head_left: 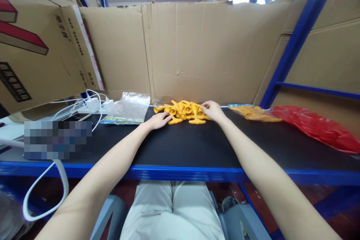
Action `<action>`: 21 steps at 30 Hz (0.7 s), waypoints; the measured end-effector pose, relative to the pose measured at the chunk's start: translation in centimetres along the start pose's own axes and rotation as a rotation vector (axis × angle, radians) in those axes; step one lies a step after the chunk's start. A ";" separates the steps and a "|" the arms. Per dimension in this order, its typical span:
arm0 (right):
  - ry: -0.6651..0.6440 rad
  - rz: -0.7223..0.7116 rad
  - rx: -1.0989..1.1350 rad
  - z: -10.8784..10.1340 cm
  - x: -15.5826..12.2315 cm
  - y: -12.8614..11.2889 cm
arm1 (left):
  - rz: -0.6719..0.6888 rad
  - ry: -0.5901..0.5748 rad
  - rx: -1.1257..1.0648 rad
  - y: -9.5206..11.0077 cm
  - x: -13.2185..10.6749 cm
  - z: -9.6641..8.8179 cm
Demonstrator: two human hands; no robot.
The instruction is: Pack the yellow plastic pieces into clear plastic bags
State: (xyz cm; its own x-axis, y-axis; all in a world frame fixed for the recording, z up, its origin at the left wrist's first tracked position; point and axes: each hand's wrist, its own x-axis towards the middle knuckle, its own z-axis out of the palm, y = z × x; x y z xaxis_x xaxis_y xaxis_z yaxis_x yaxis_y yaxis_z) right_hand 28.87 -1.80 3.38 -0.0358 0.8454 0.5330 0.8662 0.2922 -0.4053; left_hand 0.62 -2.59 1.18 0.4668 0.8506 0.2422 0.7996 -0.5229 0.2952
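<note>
A heap of yellow plastic pieces [184, 110] lies on the black table top, near the cardboard at the back. Several pieces have round, hollow flared ends, and others show a T-shaped end. My left hand [159, 120] rests at the heap's left edge, fingers stretched toward it and fingertips touching or very close to the pieces. At the right edge, my right hand [213, 110] reaches in with bent fingers, its fingertips against the pieces. Neither hand has lifted a piece, though the right fingertips are partly hidden.
A clear plastic bag [131, 107] lies left of the heap, beside white chargers [92, 105] and cables. A bag with yellow pieces [254, 113] and a red plastic bag [315, 125] lie at right. Cardboard [202, 52] walls the back; a blue rail [185, 173] edges the front.
</note>
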 end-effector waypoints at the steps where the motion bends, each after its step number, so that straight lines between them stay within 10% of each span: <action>1: 0.091 0.044 -0.017 -0.5 0.3 1.0 | 0.002 -0.001 -0.001 0.0 0.0 0.0; 9: 0.269 0.479 -0.230 -2.4 -0.5 10.2 | 0.073 -0.009 0.010 -0.2 0.1 0.2; 21: 0.117 0.843 -0.520 -2.7 -1.8 10.4 | 0.106 -0.003 0.003 -0.3 0.5 0.8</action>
State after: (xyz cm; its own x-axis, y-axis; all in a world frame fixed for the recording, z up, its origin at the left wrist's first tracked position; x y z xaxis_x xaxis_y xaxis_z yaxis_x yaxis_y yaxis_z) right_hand 39.32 -1.47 0.22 0.7163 0.6289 0.3022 0.6977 -0.6390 -0.3238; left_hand 0.96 -1.97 0.51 0.5499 0.7908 0.2687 0.7470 -0.6096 0.2653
